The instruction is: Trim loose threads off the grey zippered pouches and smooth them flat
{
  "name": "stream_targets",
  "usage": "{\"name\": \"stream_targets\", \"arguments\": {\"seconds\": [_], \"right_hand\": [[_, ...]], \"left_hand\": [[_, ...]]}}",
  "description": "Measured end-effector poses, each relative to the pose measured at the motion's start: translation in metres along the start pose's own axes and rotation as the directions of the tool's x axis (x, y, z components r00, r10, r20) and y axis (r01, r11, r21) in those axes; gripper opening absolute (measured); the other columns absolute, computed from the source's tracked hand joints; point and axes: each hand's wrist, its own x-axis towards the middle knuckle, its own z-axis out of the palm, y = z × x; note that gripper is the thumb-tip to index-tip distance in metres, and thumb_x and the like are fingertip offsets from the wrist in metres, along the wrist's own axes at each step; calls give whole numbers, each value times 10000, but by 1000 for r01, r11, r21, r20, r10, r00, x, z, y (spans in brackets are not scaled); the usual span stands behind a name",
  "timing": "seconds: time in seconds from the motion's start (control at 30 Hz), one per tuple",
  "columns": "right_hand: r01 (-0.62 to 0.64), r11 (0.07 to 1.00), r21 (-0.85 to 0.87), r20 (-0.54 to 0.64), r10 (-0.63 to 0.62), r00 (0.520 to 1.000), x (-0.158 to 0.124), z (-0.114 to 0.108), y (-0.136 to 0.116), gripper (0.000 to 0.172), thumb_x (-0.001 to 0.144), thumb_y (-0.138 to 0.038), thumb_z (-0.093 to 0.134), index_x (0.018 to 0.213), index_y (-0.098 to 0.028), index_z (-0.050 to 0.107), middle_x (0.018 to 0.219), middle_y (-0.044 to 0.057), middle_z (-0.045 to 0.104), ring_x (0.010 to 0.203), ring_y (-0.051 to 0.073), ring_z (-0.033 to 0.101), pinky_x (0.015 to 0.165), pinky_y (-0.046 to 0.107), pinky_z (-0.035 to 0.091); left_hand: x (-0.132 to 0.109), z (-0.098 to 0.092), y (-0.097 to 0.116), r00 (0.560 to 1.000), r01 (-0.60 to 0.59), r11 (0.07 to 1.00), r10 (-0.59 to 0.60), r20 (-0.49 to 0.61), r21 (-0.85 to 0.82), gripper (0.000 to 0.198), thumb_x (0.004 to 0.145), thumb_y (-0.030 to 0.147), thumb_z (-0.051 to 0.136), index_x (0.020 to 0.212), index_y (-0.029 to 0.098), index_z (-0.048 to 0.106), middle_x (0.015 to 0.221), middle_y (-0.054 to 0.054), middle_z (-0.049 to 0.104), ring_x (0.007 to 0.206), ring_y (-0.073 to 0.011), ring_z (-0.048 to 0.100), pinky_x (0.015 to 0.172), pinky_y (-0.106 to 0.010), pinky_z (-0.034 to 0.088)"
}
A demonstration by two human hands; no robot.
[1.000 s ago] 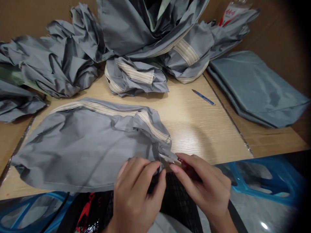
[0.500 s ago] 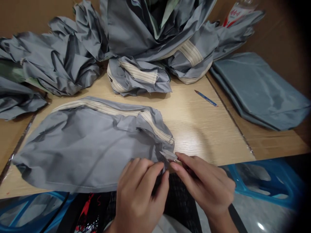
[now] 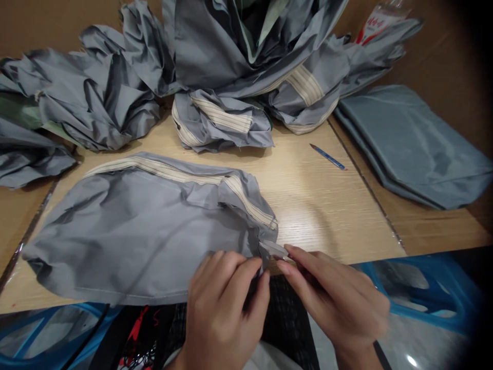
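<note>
A grey fabric pouch [image 3: 150,236] lies flat along the table's near edge, a cream zipper strip [image 3: 177,173] running across its top and down its right corner. My left hand [image 3: 227,303] is closed, pinching the pouch's lower right edge between thumb and fingers. Between the thumb and fingers of my right hand [image 3: 339,295] is a small pair of thread snips [image 3: 274,250]. Their pale blades point left, at the fabric edge just above my left fingertips. My palm hides most of the snips' handle.
Crumpled grey fabric pieces [image 3: 103,97] are heaped along the back, some with cream zipper strips. A blue pencil [image 3: 327,156] lies right of centre. Beyond it rests a folded blue-grey bag [image 3: 416,149]. A bottle [image 3: 379,23] stands at the back right. Blue plastic stools [image 3: 419,288] show below the table.
My right hand and the snips have shifted slightly right, a little away from the pouch edge. My left hand keeps its pinch. The whole view has moved slightly.
</note>
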Motion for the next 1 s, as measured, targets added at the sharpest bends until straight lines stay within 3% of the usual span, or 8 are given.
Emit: {"name": "stream_targets", "arguments": {"seconds": [1.0], "right_hand": [[8, 1000, -4, -7, -8, 1000, 3, 5, 4, 59, 897, -137, 649, 952, -150, 666, 701, 7, 706, 550, 96, 656, 487, 194, 493]], "left_hand": [[-1, 1, 0, 1000, 6, 1000, -7, 19, 13, 168, 798, 24, 652, 939, 114, 635, 758, -40, 617, 710, -142, 548, 642, -307, 463]]}}
